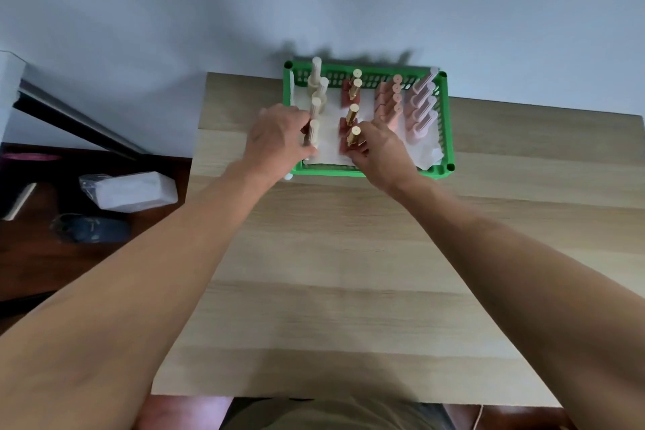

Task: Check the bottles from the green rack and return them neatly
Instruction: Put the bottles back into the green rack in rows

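We've got a perforated green plastic rack [370,172] that looks slightly glossy, lined with white paper [330,150]. The table [349,272] is pale matt wood grain. Gold caps [353,136] look shiny, like metal; the cream caps [314,131] look ribbed and matt.

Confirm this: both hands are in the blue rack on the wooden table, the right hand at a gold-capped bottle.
Not quite: the rack is green, not blue, as the head view shows. Both hands are in it on the wooden table, the right hand at a gold-capped bottle.

Both arms outstretched, left hand [277,138] and right hand [378,148] curled.
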The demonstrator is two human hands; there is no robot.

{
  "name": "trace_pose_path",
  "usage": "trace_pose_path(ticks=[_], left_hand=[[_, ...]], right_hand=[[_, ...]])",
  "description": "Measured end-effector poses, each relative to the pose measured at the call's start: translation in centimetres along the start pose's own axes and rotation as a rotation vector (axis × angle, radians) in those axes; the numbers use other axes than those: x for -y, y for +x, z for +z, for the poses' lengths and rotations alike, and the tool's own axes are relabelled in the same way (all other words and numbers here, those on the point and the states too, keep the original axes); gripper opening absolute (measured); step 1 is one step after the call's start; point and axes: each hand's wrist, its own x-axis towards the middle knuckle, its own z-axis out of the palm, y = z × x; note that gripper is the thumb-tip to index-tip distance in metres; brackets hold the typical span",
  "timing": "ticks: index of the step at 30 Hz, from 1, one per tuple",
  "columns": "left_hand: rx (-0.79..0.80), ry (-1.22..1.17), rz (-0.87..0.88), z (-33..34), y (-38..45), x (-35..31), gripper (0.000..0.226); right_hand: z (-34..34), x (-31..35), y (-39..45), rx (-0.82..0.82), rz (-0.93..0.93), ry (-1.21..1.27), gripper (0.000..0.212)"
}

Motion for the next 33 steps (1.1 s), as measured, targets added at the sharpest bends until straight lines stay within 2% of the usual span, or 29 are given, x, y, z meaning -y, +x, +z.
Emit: trace_pose_path(ticks=[5,12,18,28,33], left_hand=[[-0.009,-0.104,-0.019,-0.5,-0.2,0.3,0.044],[0.031,-0.206,-0.032,-0.9,-0.1,0.5,0.032],[-0.030,-0.205,-0.047,-0.6,0.4,0.6,0.029],[-0.021,-0.212,-0.012,-0.7,0.9,1.3,0.030],[-0.021,-0.220,0.016,-0.6,1.2,1.4,0.028]], right_hand=[[0.2,0.0,0.1,-0.040,0.004,0.015,0.030],[0.2,-0.1,0.3,-0.072,0.006,0.001,0.029],[0.0,-0.1,0.7,-0.094,-0.018,-0.027,0.033],[0.0,0.0,0.8,-0.116,-0.007,-0.012,0.032],[0.1,0.4,1.2,-0.100,0.039,-0.004,0.043]])
